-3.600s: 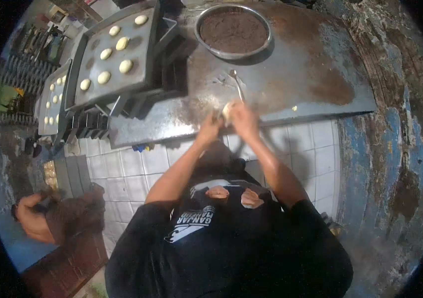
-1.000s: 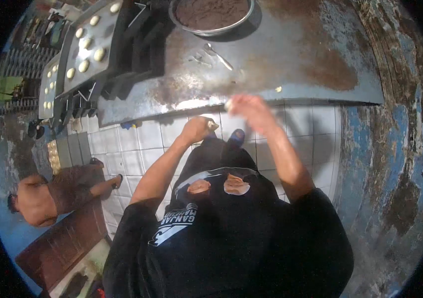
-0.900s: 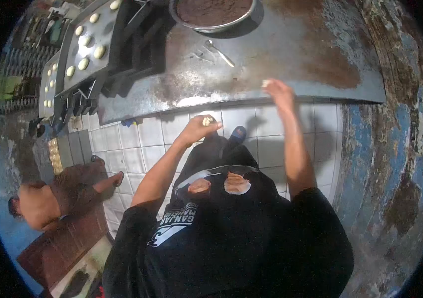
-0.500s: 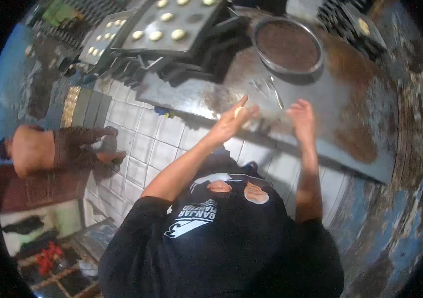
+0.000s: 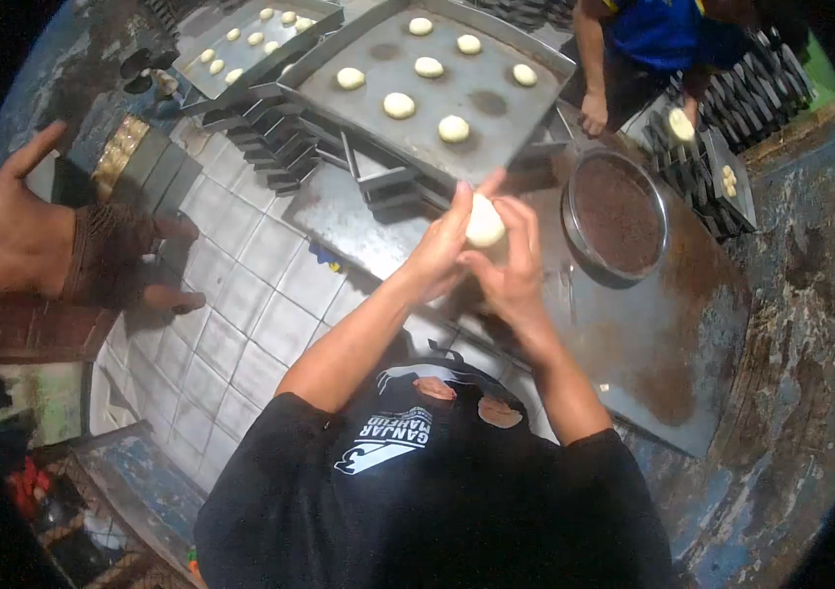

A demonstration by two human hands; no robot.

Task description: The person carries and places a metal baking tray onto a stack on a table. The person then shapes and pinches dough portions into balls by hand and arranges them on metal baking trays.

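Note:
A pale ball of dough (image 5: 484, 221) sits between both of my hands, held above the metal table (image 5: 653, 334). My left hand (image 5: 442, 250) cups it from the left and my right hand (image 5: 511, 270) closes on it from the right and below. Just beyond it stands a metal baking tray (image 5: 496, 128) carrying several round dough pieces. A round metal bowl (image 5: 617, 214) of dark brown filling rests on the table to the right of my hands.
A second tray (image 5: 241, 44) with several dough pieces lies at the far left. A person in blue (image 5: 653, 39) stands across the table beside racks (image 5: 722, 167). Another person (image 5: 54, 245) crouches on the white tiled floor (image 5: 241, 334) at left.
My hands were apart, the right reaching along the table's edge; now they meet around the dough ball. The view has swung, bringing the tray and the person in blue into sight.

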